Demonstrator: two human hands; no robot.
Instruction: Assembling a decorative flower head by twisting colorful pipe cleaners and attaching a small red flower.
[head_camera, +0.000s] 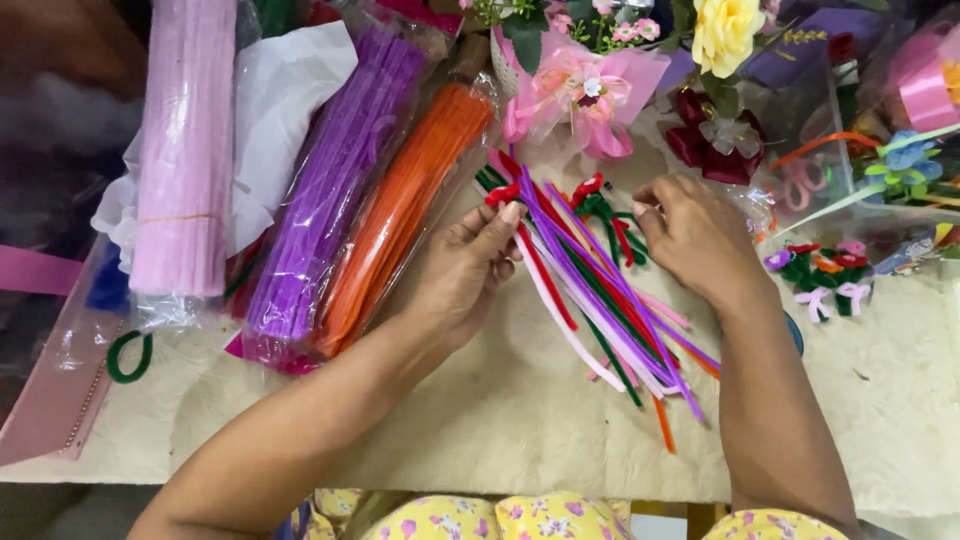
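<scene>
My left hand (468, 262) is closed on the top end of a loose bundle of pipe cleaners (600, 290) in purple, red, green, white, pink and orange, which fans out across the cream worktop (520, 420) between my two hands. My right hand (697, 235) rests knuckles up with its fingers curled, fingertips at a small red and green twisted piece (600, 205) just above the bundle, though I cannot tell whether it grips anything. To the left lie wrapped packs of orange (400, 215), purple (330, 190) and pale pink (185, 150) pipe cleaners.

Bright even light, soft shadows under the forearms, glare on plastic sleeves, top-left corner dark and blurred, slight edge distortion
</scene>
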